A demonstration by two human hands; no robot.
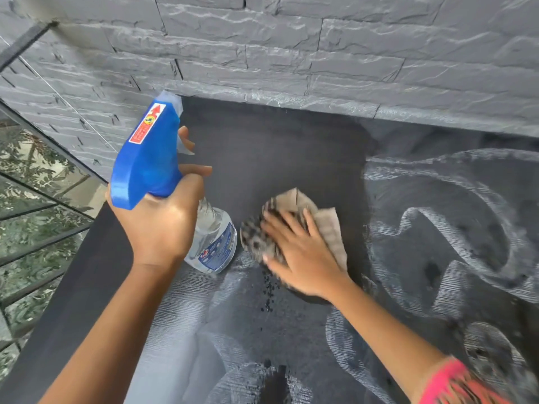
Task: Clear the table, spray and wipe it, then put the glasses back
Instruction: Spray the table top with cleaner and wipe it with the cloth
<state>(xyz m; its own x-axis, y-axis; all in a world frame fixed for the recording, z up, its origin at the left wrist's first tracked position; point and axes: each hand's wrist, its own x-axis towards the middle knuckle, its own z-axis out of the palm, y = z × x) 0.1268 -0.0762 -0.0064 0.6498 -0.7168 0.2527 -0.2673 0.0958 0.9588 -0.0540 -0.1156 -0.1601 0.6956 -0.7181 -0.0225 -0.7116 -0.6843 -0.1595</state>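
My left hand (163,223) grips a clear spray bottle (214,243) with a blue trigger head (148,153), held above the left part of the dark table (262,141); a finger rests on the trigger. My right hand (297,252) presses flat on a beige and dark checked cloth (323,223) near the table's middle. The hand is blurred. Wet streaks and droplets (267,293) mark the tabletop in front and to the right. No glasses are in view.
A grey stone-faced wall (291,53) runs along the table's far edge. At the left, past the table's edge, a glass railing (35,199) with dark metal bars shows plants below. A pink sleeve (455,383) covers my right forearm.
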